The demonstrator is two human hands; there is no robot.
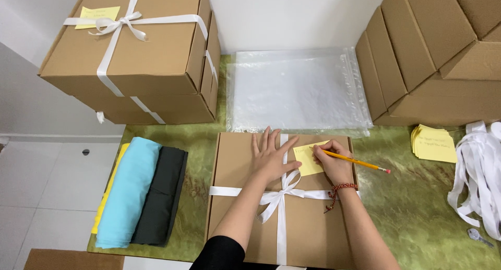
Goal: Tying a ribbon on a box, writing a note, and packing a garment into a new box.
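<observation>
On a ribboned cardboard box near the table's front edge, the left hand lies flat, steadying a yellow note while the right hand grips a pencil writing on it.

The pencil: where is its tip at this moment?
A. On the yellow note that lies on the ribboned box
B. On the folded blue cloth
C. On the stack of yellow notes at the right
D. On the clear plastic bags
A. The right hand holds the pencil with its tip on the yellow note on top of the ribboned box, while the left hand lies flat on the box beside it.
</observation>
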